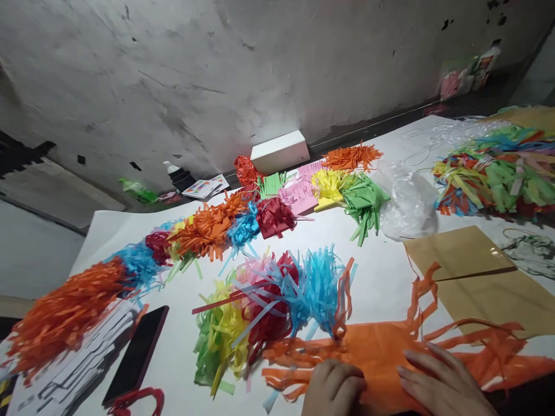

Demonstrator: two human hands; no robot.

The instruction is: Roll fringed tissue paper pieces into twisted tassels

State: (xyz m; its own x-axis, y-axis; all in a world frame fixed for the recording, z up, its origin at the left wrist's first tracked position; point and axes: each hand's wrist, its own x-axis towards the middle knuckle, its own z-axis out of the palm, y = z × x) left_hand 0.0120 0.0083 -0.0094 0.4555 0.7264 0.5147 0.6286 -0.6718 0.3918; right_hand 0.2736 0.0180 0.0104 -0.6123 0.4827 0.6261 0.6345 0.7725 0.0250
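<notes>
A sheet of orange tissue paper (379,358), cut into fringes on both sides, lies at the front of the white table. Curled over its near left part is my left hand (332,386), its fingertips tucked down against the paper and partly hidden. My right hand (440,378) rests flat on the sheet further right, fingers stretched out and a little apart. Just behind the sheet sits a bunch of fringed tissue paper (264,294) in green, yellow, pink, red and blue.
Tissue tassels (73,309) run along the left and back. A phone (137,352), paper strips (87,370) and red cord (139,398) lie left. Brown cardboard (463,254), a clear plastic bag (405,199) and a tassel pile (498,173) are right. A white box (280,151) stands behind.
</notes>
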